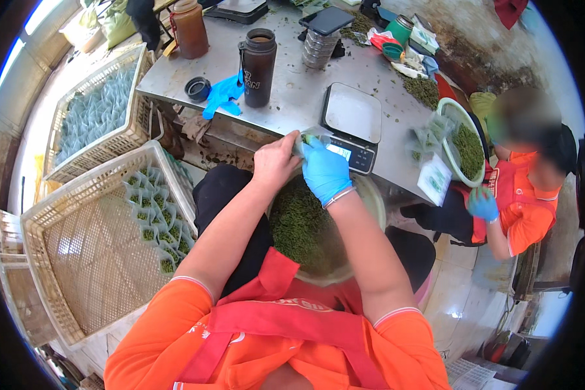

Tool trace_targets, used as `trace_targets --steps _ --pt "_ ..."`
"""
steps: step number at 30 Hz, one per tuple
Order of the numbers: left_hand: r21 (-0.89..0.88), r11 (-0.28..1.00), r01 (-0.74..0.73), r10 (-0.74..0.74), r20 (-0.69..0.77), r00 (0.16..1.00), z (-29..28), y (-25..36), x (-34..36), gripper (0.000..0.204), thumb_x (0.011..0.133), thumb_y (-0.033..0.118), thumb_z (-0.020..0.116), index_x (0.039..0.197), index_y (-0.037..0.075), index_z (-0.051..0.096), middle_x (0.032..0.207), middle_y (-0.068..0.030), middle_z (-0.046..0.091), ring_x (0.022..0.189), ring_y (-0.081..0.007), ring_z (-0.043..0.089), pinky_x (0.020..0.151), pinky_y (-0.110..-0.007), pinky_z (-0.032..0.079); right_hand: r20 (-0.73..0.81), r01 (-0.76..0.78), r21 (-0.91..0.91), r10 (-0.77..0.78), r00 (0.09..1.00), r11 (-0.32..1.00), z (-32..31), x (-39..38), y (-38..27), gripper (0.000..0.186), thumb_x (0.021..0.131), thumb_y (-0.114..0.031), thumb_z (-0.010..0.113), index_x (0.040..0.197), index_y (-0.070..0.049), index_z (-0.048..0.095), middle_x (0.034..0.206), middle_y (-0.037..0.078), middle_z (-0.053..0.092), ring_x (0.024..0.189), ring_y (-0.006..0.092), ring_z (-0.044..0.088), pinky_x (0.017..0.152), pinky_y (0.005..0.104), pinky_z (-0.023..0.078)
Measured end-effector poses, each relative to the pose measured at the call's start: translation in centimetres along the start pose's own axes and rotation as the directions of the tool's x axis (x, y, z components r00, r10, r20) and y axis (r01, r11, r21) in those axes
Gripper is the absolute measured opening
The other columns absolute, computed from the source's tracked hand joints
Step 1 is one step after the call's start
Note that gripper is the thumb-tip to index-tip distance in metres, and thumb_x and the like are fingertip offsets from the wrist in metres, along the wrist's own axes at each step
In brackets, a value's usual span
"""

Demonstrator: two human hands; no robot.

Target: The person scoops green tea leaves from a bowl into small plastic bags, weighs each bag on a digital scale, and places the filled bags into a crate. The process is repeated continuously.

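My bare left hand (276,159) is closed on the edge of a small clear plastic bag (297,148). My right hand (325,170), in a blue glove, meets it at the bag with its fingers bent together; some green bits show there. Below both hands, a round basin (373,200) stands between my knees, holding a heap of small green dried pieces (299,224). Just beyond my right hand, a digital scale (352,114) with a bare pan and a lit display sits at the table's edge.
Left of me, a plastic crate (84,273) holds several filled bags (156,214); another crate (97,117) is packed with bags. On the metal table (292,78) stand a dark bottle (259,68), its lid and a blue glove (224,96). At right, a co-worker (513,195) sits by a green-filled basin (463,143).
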State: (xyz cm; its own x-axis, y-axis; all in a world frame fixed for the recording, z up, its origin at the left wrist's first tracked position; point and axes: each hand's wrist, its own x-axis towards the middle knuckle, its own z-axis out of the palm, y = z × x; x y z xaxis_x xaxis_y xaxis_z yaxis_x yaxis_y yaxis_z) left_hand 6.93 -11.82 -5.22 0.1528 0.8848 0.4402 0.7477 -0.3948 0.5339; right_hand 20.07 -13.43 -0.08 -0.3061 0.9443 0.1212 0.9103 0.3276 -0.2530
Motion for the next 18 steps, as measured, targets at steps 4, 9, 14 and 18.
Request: trace_targets --steps 4,9,14,18 --pt "-0.023 1.000 0.006 -0.005 0.048 0.999 -0.7 0.2 -0.2 0.063 0.066 0.012 0.067 0.125 0.022 0.049 0.077 -0.0109 0.062 0.070 -0.0311 0.062 0.062 -0.041 0.049 -0.044 -0.024 0.094 0.029 0.999 0.995 -3.6 -1.9 -2.0 0.028 0.080 -0.010 0.050 0.106 -0.013 0.059 0.107 0.012 0.059 0.080 0.0332 0.062 0.065 0.0428 0.051" --pt "0.098 0.973 -0.210 0.214 -0.031 0.976 -0.3 0.1 -0.1 0.057 0.065 0.008 0.063 0.120 0.010 0.050 0.105 -0.0120 0.063 0.072 -0.0321 0.062 0.063 -0.040 0.049 0.143 -0.055 0.078 0.043 0.989 0.995 0.6 -0.6 0.1 0.020 0.084 -0.012 0.044 0.099 -0.011 0.058 0.095 0.016 0.061 0.075 0.0358 0.062 0.065 0.0449 0.051" --pt "-0.067 0.990 0.127 -0.122 0.075 0.990 -0.7 1.0 0.1 0.063 0.074 0.023 0.068 0.131 0.010 0.044 0.105 -0.0131 0.063 0.082 -0.0317 0.063 0.071 -0.037 0.050 0.068 -0.068 0.936 0.015 0.998 0.344 -5.7 -3.8 2.0 0.022 0.082 -0.004 0.055 0.102 -0.003 0.063 0.094 0.009 0.066 0.067 0.0202 0.064 0.064 0.0340 0.052" --pt "-0.545 0.734 0.405 -0.406 0.125 0.905 1.0 -1.0 0.5 0.063 0.077 0.028 0.071 0.130 0.007 0.043 0.111 -0.0114 0.063 0.089 -0.0187 0.065 0.077 -0.030 0.050 -0.332 -0.097 0.747 0.494 0.803 0.658 -7.7 -5.2 14.2 0.032 0.076 -0.001 0.059 0.108 -0.002 0.062 0.093 0.008 0.066 0.080 0.0169 0.062 0.075 0.0287 0.050"
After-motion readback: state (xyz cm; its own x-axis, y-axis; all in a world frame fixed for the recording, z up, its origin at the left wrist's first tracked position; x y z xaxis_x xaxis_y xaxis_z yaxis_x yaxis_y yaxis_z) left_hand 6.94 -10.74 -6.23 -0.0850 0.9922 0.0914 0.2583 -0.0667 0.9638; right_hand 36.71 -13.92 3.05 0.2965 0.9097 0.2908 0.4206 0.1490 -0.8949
